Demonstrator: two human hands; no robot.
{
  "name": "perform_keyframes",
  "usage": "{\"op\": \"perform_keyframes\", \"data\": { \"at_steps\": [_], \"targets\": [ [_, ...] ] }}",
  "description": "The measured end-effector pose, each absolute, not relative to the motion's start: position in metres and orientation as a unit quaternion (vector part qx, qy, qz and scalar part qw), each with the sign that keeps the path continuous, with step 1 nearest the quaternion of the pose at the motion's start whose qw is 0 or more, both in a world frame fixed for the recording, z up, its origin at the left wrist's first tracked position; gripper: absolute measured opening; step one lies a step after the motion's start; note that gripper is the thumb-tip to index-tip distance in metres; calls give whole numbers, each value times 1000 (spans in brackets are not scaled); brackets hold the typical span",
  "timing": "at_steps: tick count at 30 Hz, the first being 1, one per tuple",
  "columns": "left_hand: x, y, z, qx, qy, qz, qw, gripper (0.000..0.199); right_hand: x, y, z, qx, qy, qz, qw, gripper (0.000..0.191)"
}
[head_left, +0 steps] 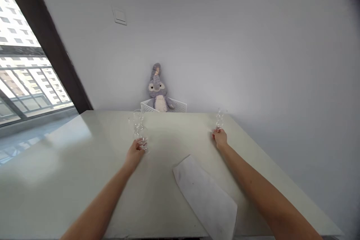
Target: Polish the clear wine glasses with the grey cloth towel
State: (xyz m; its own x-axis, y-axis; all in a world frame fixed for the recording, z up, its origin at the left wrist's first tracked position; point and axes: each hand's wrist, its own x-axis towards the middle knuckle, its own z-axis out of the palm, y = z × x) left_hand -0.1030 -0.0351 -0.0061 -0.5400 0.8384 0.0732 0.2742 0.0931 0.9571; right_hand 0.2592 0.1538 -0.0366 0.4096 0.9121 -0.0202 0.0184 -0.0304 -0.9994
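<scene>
My left hand (135, 151) is closed around a clear glass (143, 140) that stands on the pale table, left of its middle. Just behind it are more clear glasses (137, 118), whose outlines overlap and are hard to separate. My right hand (220, 136) reaches far out toward the table's right back corner. Its fingers are closed at the lower part of another clear glass (219, 123); the hand partly hides the base, and further glass may stand behind it. Between my forearms lies a folded white cloth (206, 191), slanting over the front edge.
The pale table (92, 180) meets a plain wall (225, 45) at the back and right. Beyond its far edge, a grey plush toy (157, 88) sits in a white perforated basket (179, 106). A window with a railing (30, 82) is at the left.
</scene>
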Motion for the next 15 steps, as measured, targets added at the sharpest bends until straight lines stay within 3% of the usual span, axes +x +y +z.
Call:
{"op": "perform_keyframes", "data": {
  "at_steps": [2, 6, 15],
  "targets": [
    [-99, -34, -9, 441, 707, 493, 248, 51, 242, 145, -36, -591, -414, 403, 563, 25],
    [-107, -29, -17, 446, 754, 437, 204, 38, 198, 124, -33, -557, -475, 447, 515, 19],
    [-146, -22, -18, 390, 789, 457, 131, 36, 101, 75, -25, -468, -589, 529, 393, 24]
  ]
}}
